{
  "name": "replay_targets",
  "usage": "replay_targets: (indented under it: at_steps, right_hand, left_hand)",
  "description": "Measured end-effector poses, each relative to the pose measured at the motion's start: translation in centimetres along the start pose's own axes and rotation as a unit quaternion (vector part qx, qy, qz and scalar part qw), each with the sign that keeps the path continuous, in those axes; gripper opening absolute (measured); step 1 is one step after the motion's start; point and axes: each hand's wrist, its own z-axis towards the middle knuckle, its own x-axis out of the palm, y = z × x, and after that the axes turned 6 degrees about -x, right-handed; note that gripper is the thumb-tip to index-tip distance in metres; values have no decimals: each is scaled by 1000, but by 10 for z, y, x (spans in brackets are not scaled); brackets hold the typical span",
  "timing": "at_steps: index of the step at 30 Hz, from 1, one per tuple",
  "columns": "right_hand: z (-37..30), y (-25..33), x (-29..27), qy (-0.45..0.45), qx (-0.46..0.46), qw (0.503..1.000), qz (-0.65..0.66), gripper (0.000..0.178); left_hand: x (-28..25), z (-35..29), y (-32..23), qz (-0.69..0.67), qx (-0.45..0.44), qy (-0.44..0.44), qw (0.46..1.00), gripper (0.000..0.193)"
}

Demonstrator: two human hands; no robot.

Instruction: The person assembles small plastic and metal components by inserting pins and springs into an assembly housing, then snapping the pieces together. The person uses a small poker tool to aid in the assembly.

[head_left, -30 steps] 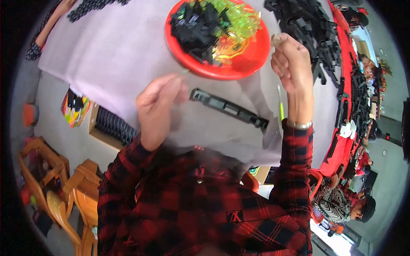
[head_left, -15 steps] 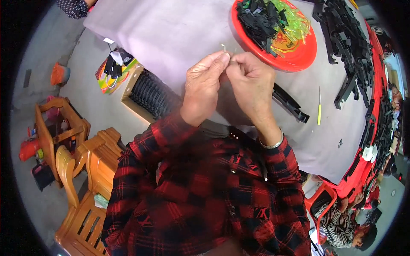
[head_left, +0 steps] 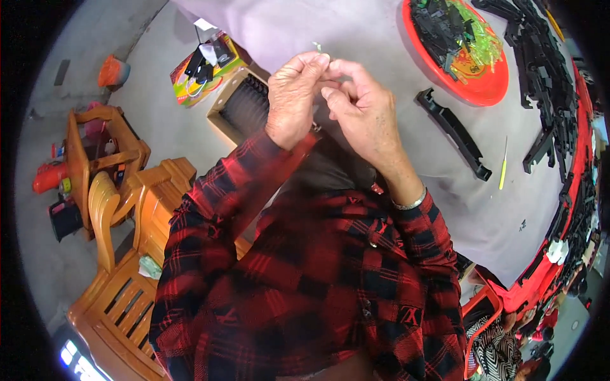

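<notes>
My left hand (head_left: 293, 98) is closed, thumb and forefinger pinching a small pale green translucent plastic piece (head_left: 318, 47) whose tip sticks up above the fingers. Close beside it is my right hand (head_left: 368, 114), its fingers curled and its forefinger reaching to the left fingertips. Whatever the right fingers hold, if anything, is hidden. To the right on the cloth-covered table (head_left: 438, 146) lies a long black plastic part (head_left: 454, 132). Beyond it a red plate (head_left: 492, 92) carries small black pieces (head_left: 438, 28) and yellow-green translucent strips (head_left: 481, 44).
A thin yellow-handled tool (head_left: 503, 171) lies at the right, near a heap of black plastic parts (head_left: 537, 70). Left of my hands stands a cardboard box (head_left: 222, 127) of black parts. Wooden chairs (head_left: 127, 279) are at the left; a person (head_left: 492, 346) sits at the lower right.
The view has shifted, so the table things sit farther right. My right thumb has come away from the left fingertips, and the long black part shows whole beside my hand.
</notes>
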Motion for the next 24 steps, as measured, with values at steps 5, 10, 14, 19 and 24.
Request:
replay_targets:
  at_steps: [5, 10, 14, 19, 24]
  right_hand:
    - [-11, -2, -9, 51, 24, 998, -25, 36]
    - [-28, 0, -30, 11, 20, 1000, -1, 30]
    - [-58, 2, -57, -21, 31, 996, -86, 16]
    - [-92, -8, -97, -114, 51, 984, -127, 12]
    - [-105, -29, -116, -174, 63, 975, -125, 11]
  left_hand:
    - [-45, 1, -4, 38, -83, -30, 995, 17]
    - [-128, 28, 27, 42, -78, -89, 992, 16]
    - [-209, 43, 58, 128, -78, -174, 973, 15]
    - [-273, 54, 86, 275, -156, -206, 926, 23]
    - [-285, 54, 82, 510, -195, -193, 815, 50]
